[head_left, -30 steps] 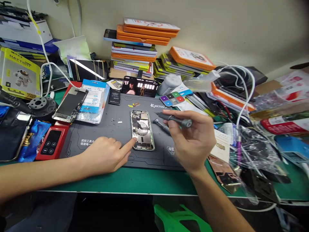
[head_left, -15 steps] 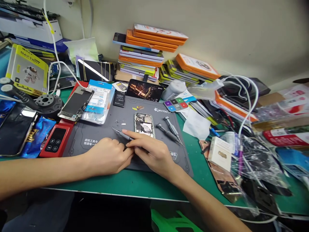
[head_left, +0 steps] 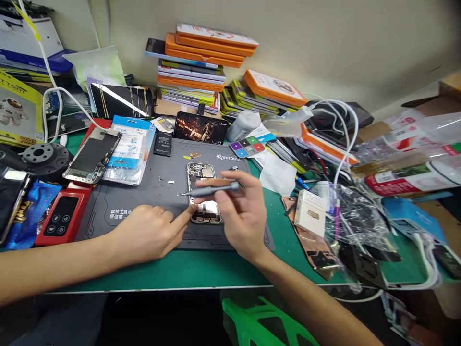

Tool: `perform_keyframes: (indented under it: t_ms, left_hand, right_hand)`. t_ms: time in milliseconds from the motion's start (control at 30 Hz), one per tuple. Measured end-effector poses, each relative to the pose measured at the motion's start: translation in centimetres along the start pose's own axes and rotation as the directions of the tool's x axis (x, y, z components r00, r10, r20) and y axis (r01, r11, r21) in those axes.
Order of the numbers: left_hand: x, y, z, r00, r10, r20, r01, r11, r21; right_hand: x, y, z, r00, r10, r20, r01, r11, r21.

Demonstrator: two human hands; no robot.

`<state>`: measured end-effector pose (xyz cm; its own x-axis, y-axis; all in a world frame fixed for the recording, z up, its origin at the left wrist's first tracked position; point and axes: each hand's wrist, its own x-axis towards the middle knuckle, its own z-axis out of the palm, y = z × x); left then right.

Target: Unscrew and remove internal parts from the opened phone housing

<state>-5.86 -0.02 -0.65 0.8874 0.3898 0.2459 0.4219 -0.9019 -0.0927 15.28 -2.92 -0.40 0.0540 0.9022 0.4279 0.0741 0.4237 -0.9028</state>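
An opened phone body, its inner parts exposed, lies on the grey work mat. My left hand rests at its left side, index finger stretched out to the phone's lower left edge and the other fingers curled; the thumb is hidden. Above the phone, my right hand grips a slim grey screwdriver, tip pointing left and clear of the mat. Tiny loose parts lie left of the phone. Another tool's end shows behind my right fingers.
A detached phone screen lies on packets at left, near a red device. A black battery and a lit display stand at the mat's back. Stacked boxes line the wall; bags and cables crowd the right.
My right hand has lifted the screwdriver up and right, away from my left hand. My left index finger has stretched out to the phone. The view has shifted to the right.
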Motion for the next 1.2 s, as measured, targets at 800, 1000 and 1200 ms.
perform_keyframes:
  t_ms: [800, 1000, 1200]
  left_hand:
    - [0.5, -0.1, -0.7, 0.999, 0.015, 0.031, -0.015, 1.000, 0.017]
    - [0.5, -0.1, -0.8, 0.999, 0.018, 0.033, -0.018, 1.000, -0.007]
    - [0.4, -0.1, -0.9, 1.000, 0.020, 0.018, -0.020, 1.000, -0.009]
  right_hand:
    - [0.1, -0.8, 0.2, 0.914, 0.400, 0.070, -0.406, 0.892, 0.199]
    - [0.2, -0.8, 0.3, 0.922, 0.375, 0.097, -0.388, 0.898, 0.209]
    - [0.2, -0.6, 0.2, 0.925, 0.369, 0.090, -0.379, 0.902, 0.207]
